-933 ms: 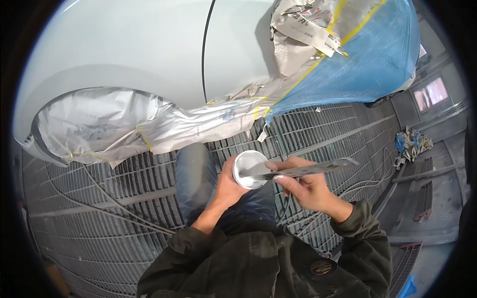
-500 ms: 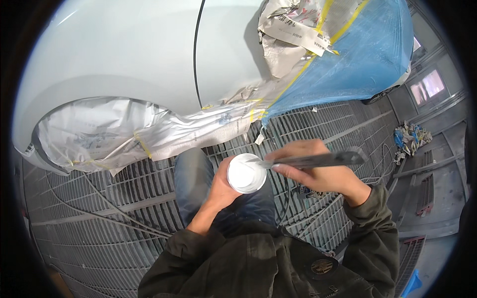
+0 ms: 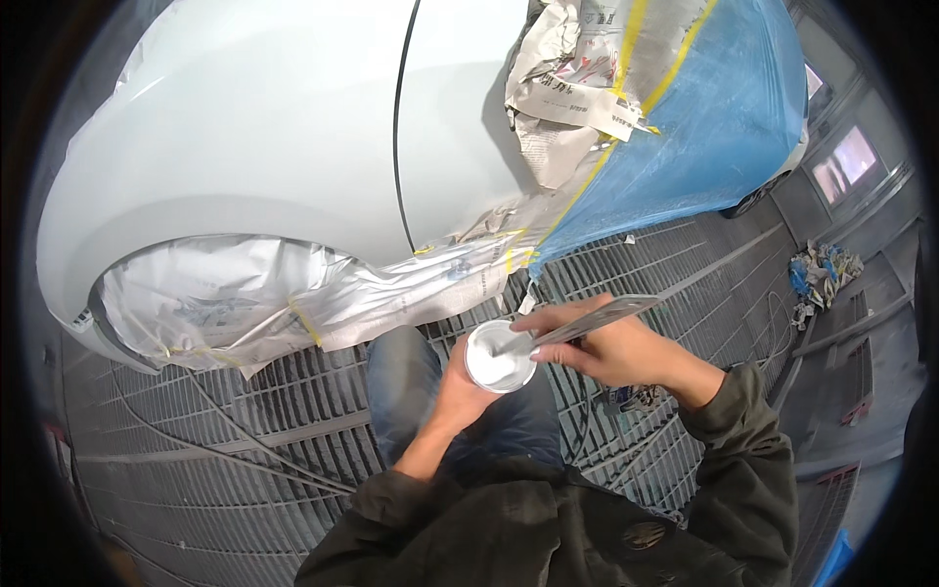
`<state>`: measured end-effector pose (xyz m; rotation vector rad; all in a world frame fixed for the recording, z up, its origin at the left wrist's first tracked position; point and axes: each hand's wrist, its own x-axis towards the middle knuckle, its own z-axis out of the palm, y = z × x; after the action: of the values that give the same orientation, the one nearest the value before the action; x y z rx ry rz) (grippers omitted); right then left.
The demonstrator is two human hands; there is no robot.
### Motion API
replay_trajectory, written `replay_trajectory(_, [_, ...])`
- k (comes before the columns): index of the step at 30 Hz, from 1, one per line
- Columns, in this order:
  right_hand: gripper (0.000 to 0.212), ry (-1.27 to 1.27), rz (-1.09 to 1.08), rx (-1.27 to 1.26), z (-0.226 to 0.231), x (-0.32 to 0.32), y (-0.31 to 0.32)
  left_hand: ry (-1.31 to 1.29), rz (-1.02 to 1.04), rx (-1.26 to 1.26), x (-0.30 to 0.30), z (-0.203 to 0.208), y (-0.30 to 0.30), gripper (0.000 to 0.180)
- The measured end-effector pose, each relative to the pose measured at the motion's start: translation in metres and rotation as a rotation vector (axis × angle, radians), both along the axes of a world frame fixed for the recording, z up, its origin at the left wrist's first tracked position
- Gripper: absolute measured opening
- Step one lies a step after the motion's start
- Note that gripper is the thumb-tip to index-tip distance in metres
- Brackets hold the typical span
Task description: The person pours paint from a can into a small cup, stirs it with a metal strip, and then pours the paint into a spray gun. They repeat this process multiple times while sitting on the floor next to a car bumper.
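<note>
- Head view, progress: the pale car body (image 3: 293,127) fills the upper left of the frame. Its wheel arch is covered with taped masking paper (image 3: 225,303), and the section at upper right is wrapped in newspaper (image 3: 567,78) and blue plastic sheet (image 3: 724,127) edged with yellow tape. The masking looks finished, judging by how fully these parts are covered.
- Head view, work in hand: just below the middle of the frame a small white cup (image 3: 499,357) holds white paint or filler. The tip of a flat grey stirring stick (image 3: 587,321) sits in it, so the mixing seems under way. Nothing shows any of the white material being put on the car yet; that part appears left to do.
- Head view, left hand (image 3: 455,386): it comes up from the lower edge and wraps the cup from below and from the left, fingers curled closed round its wall and mostly hidden behind it.
- Head view, right hand (image 3: 606,347): it lies just right of the cup, fingers (image 3: 548,323) pinched shut on the stick, which slants up toward the right.
- Head view, surroundings: a metal grating floor (image 3: 245,440) lies beneath, with a heap of crumpled rags (image 3: 822,274) at far right.
</note>
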<state>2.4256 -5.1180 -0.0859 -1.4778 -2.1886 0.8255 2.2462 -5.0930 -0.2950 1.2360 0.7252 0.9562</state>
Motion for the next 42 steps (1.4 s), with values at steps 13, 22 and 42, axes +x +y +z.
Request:
replay_trajectory(13, [0.029, -0.135, -0.13, 0.241, -0.013, 0.001, 0.013, 0.034, 0.017, 0.073, 0.001, -0.001, 0.01, 0.077])
replay_trajectory(22, [0.029, 0.195, -0.271, 0.351, -0.005, -0.011, 0.022, 0.019, 0.097, 0.073, 0.009, 0.009, 0.019, 0.074])
replay_trajectory(42, [0.027, -0.093, -0.309, 0.342, 0.008, -0.02, 0.024, -0.082, 0.152, 0.16, 0.026, 0.01, 0.023, 0.084])
